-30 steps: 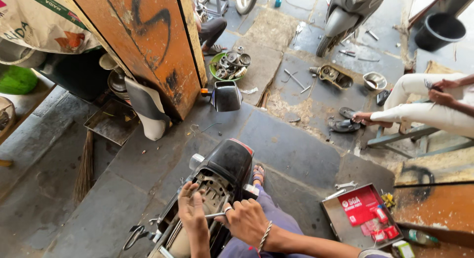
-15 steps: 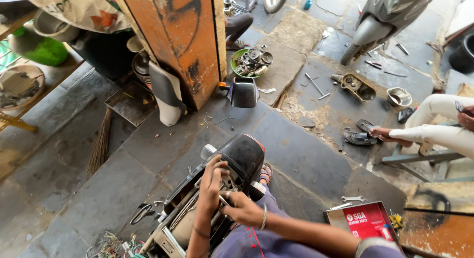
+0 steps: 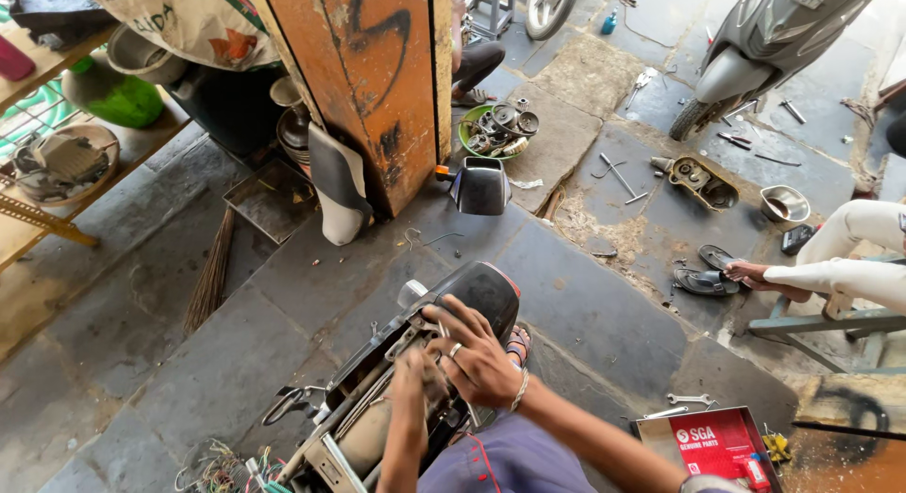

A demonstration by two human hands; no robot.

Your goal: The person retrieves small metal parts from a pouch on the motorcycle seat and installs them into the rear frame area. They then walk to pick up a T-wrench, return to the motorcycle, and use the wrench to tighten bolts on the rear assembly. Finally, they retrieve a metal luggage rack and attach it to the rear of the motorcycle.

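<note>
A stripped scooter front (image 3: pixel 377 399) with a black rounded cover (image 3: pixel 477 295) sits right below me, its frame and wiring bare. My right hand (image 3: pixel 469 356), with a ring and a bead bracelet, rests spread over the open top of the frame just behind the black cover. My left hand (image 3: pixel 413 380) is closed close beside it, pressed into the same opening; what it grips is hidden by the fingers. Loose coloured wires (image 3: pixel 222 467) hang at the scooter's lower left.
An orange pillar (image 3: pixel 377 87) stands ahead, with a mirror (image 3: pixel 479 184) and a white panel (image 3: pixel 338 186) at its base. A green bowl of parts (image 3: pixel 495 130), scattered tools, a grey scooter (image 3: pixel 764 50), a seated person's leg (image 3: pixel 830 267) and a red box (image 3: pixel 717 446) surround me.
The view has tilted and shifted left. My hands have moved up along the frame toward the black cover, and my right hand now lies spread over the opening.
</note>
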